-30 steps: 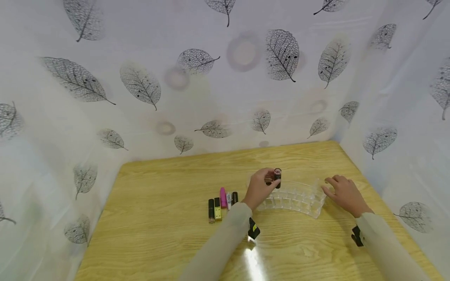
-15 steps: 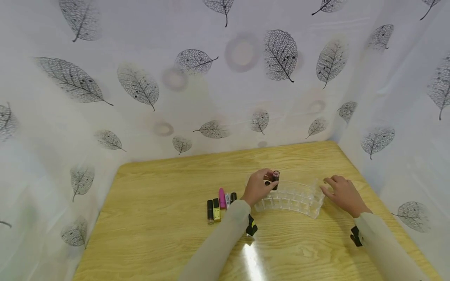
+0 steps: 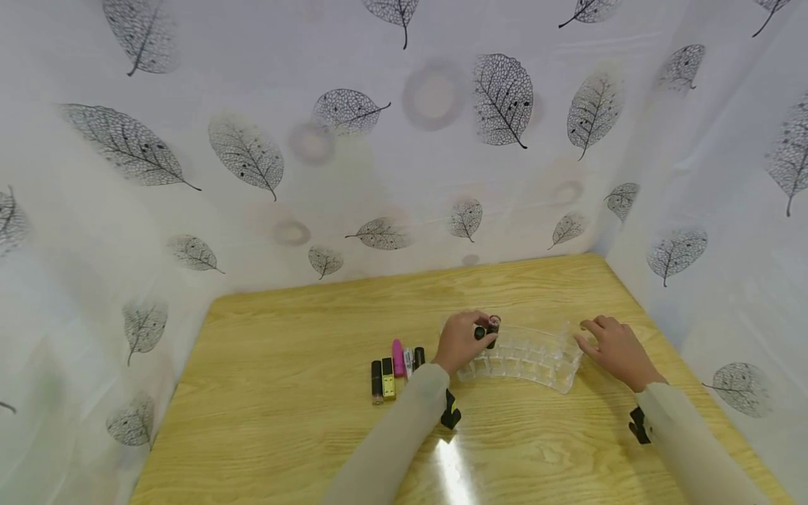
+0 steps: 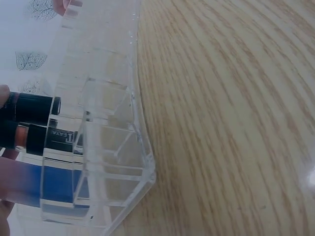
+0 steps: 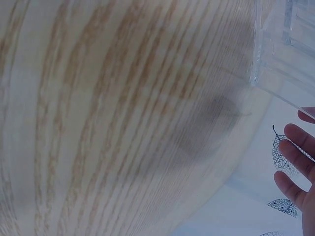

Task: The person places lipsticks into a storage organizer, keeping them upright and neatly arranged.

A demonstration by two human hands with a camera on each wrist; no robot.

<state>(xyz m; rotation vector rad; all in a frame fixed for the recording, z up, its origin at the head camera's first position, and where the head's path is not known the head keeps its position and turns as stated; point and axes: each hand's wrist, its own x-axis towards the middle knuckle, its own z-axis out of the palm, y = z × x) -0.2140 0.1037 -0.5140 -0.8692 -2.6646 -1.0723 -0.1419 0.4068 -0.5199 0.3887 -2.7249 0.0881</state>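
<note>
My left hand point(image 3: 459, 341) pinches a dark lipstick tube point(image 3: 493, 332) over the left part of a clear plastic organizer point(image 3: 541, 366) with stepped compartments. Another dark tube point(image 3: 480, 332) stands beside it, near the fingers. The left wrist view has the held tube point(image 4: 34, 107) at the clear wall, with the dark lettered tube point(image 4: 54, 139) and a blue tube-like thing point(image 4: 64, 183) in neighbouring slots. At the organizer's right end is my right hand point(image 3: 617, 351), fingers loosely bent and holding nothing. Whether its thumb touches the organizer is hard to tell.
Left of the organizer several cosmetic tubes lie side by side: a black one point(image 3: 376, 382), a black-and-gold one point(image 3: 388, 379), a pink one point(image 3: 398, 358), a whitish one point(image 3: 408, 361) and a dark one point(image 3: 419, 358). Leaf-printed curtains point(image 3: 404, 175) surround the wooden table point(image 3: 284, 393).
My left hand has lowered the lipstick slightly towards the organizer. The right hand has stayed by the organizer's end, and the head view has shifted a little.
</note>
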